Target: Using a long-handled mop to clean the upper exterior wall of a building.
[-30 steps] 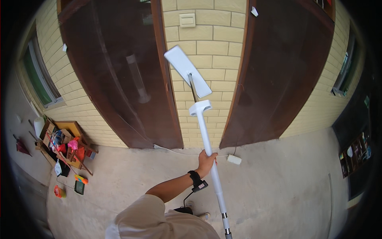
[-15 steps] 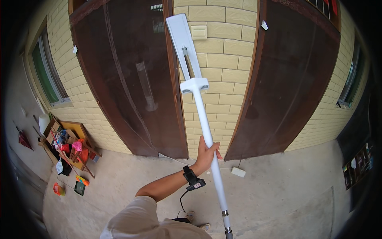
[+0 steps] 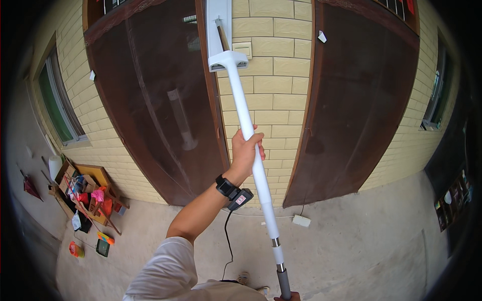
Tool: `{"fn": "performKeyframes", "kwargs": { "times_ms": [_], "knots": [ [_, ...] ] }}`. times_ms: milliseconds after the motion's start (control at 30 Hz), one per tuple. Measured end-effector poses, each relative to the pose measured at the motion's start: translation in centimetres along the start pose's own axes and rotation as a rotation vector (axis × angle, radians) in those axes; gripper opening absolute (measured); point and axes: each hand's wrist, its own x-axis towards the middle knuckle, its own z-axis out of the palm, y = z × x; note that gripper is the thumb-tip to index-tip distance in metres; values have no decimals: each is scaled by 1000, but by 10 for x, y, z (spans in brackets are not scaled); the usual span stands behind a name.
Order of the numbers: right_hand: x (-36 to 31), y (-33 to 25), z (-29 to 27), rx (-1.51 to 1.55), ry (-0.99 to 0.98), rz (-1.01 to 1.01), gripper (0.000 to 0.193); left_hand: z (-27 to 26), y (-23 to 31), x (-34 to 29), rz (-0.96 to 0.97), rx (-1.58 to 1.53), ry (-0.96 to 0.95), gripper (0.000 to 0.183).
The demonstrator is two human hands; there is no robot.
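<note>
A long white flat mop (image 3: 244,113) slants up in front of me, its narrow head rising past the upper edge of the picture. My left hand (image 3: 246,153) is wrapped round the white pole at about mid-length, with a black band on that wrist. Low in the picture, my right hand (image 3: 291,297) shows only in part, closed at the grey grip (image 3: 283,283) at the pole's bottom end. The mop head lies in front of the strip of wall beside the left doorway, partly over the light switch (image 3: 243,49); whether it touches the wall I cannot tell.
Two brown screened doorways, left (image 3: 165,100) and right (image 3: 356,100), flank the cream brick wall (image 3: 288,83). A white power strip (image 3: 301,220) with a cable lies on the concrete floor. Cluttered wooden furniture (image 3: 95,188) stands at the left, a shelf (image 3: 454,200) at the right.
The mop has moved up and slightly left, its head now partly out of view. My left hand has risen with it. My right hand has come into view at the grip.
</note>
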Motion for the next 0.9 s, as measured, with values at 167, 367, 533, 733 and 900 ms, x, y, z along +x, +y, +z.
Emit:
{"fn": "performKeyframes", "kwargs": {
  "times_ms": [167,367,533,733,900],
  "knots": [
    [-44,6,-9,-183,71,25,27,10,-9,-50,-23,-41,15,36],
    [-64,63,-11,-125,116,51,27,15,-44,-79,-74,-104,-19,35],
    [-62,78,-12,-145,166,69,27,4,-87,-69,-119,-32,-17,35],
    [-69,79,-12,-166,237,186,36,12,-97,-72,-144,-23,-12,34],
    [-72,93,-16,-130,269,194,37,28,-116,-76,-149,-19,-48,32]
  ]
}}
